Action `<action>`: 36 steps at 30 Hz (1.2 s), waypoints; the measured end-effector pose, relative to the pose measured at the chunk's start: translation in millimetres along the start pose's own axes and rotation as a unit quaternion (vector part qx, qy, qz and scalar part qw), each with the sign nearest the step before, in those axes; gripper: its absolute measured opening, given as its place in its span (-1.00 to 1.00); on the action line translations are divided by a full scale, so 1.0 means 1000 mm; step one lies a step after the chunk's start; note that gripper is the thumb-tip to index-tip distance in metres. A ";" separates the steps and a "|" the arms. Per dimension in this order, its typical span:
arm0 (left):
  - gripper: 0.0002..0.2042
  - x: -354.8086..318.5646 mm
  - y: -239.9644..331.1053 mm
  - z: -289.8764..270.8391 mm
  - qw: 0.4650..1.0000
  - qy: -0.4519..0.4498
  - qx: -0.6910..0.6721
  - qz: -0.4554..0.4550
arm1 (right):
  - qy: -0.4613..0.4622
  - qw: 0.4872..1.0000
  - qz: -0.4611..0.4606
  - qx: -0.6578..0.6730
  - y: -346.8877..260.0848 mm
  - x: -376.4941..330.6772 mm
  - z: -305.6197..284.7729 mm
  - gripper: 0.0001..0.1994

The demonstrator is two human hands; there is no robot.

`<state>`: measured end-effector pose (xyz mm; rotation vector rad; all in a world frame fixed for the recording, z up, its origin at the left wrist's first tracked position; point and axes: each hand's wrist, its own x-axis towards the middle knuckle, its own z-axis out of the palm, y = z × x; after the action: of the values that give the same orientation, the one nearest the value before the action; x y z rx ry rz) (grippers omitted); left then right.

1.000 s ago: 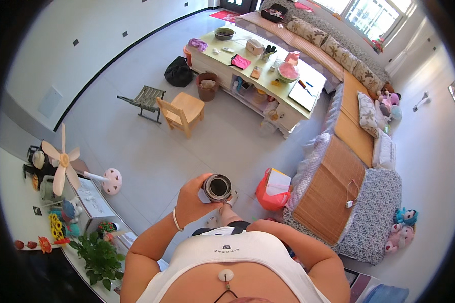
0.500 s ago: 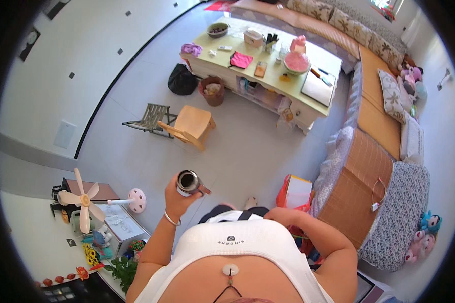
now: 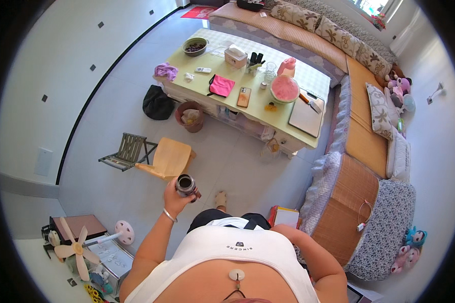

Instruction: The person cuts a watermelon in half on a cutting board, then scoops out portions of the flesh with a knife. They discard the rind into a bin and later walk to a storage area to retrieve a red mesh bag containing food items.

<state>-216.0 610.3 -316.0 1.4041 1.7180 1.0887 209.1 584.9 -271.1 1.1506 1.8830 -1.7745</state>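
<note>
Now appearing nearer the wooden chair (image 3: pixel 170 157), left fingers (image 3: pixel 172 187) curl round the flask (image 3: pixel 186 186); right fingers hidden, grip unclear.

A: What does the left hand (image 3: pixel 173 201) hold?
B: A flask (image 3: pixel 186 187), mouth open, facing up.
A: Where is the right hand (image 3: pixel 282 230)?
B: Beside the black shorts (image 3: pixel 207 218); fingers hidden.
A: What does the table (image 3: pixel 258 104) bear?
B: A phone (image 3: pixel 243 97), beside a pink cloth (image 3: pixel 221 86).
</note>
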 end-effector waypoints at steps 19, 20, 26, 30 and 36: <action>-0.42 0.311 0.112 0.241 0.994 -0.093 -0.013 0.051 | 0.023 0.987 0.000 0.159 0.101 0.026 -0.276 -0.68; -0.42 0.323 0.112 0.247 0.995 -0.087 -0.014 0.054 | 0.028 0.992 -0.030 0.118 0.108 0.030 -0.285 -0.66; -0.49 0.431 0.076 0.284 0.998 -0.034 -0.028 0.051 | 0.019 0.992 0.010 0.121 0.104 0.048 -0.355 -0.64; -0.50 0.517 0.053 0.324 0.999 -0.001 0.003 0.040 | 0.138 0.979 0.148 0.014 0.094 0.058 -0.392 -0.66; -0.41 0.651 -0.019 0.395 0.997 0.037 0.065 0.008 | 0.244 0.931 0.242 0.121 0.091 0.066 -0.421 -0.68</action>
<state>-12.4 1321.9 -496.6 1.4757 1.8627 1.0647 356.4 994.0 -302.0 2.0948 1.4234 -1.5537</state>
